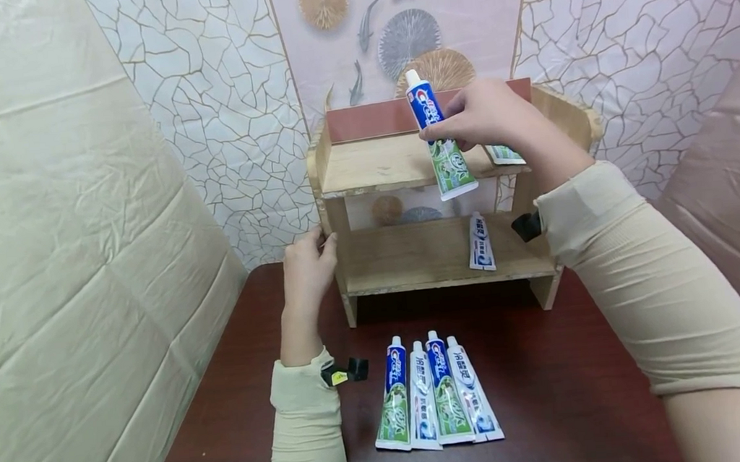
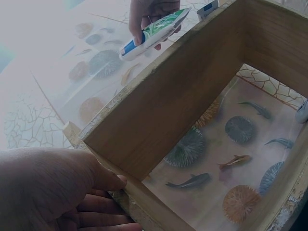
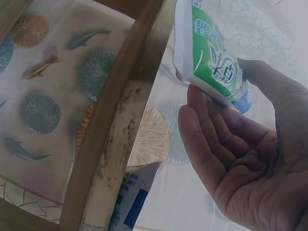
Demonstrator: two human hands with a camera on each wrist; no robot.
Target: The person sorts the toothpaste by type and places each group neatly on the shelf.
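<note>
My right hand (image 1: 487, 113) pinches a blue, green and white toothpaste tube (image 1: 449, 163) between thumb and fingers. The tube tilts, white cap up, just in front of the upper board of a wooden shelf (image 1: 371, 165). In the right wrist view its green crimped end (image 3: 207, 57) is close to the board's edge. My left hand (image 1: 307, 265) grips the shelf's left side panel; in the left wrist view the thumb (image 2: 113, 180) lies on the panel's edge. Another green-ended tube (image 1: 505, 154) lies on the upper board, partly hidden by my right hand and wrist.
A white toothpaste tube (image 1: 481, 244) lies on the lower board. On the dark red table (image 1: 230, 445), several tubes lie side by side in front of the shelf, green-and-blue ones (image 1: 393, 403) alternating with white ones (image 1: 422, 401). A patterned backdrop (image 1: 231, 126) stands behind.
</note>
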